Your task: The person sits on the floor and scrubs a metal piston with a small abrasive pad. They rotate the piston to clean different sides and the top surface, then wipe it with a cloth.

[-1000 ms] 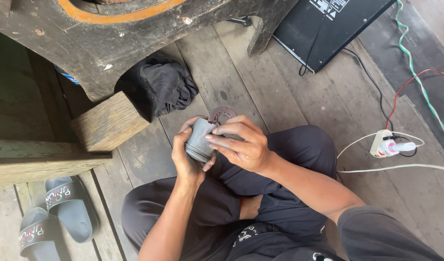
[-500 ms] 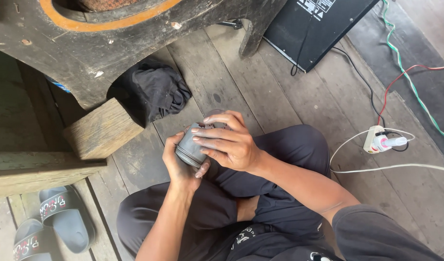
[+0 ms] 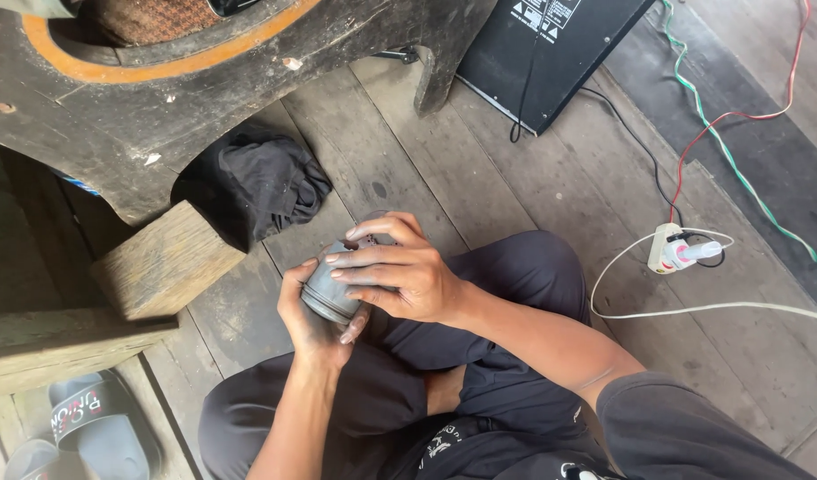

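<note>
I sit cross-legged on a plank floor and hold a grey metal cylinder with ring grooves above my lap. My left hand cups it from below, fingers wrapped around its side. My right hand lies over its top and far side, fingers spread across it, so most of the cylinder is hidden. Both hands touch the part.
A dark wooden bench with an orange ring stands ahead, a black cloth under it and a wood block to the left. A black box, a white power strip with cables and grey sandals lie around.
The view has shifted slightly. My right hand has slid further over the cylinder, covering more of its top; the left hand keeps its grip underneath.
</note>
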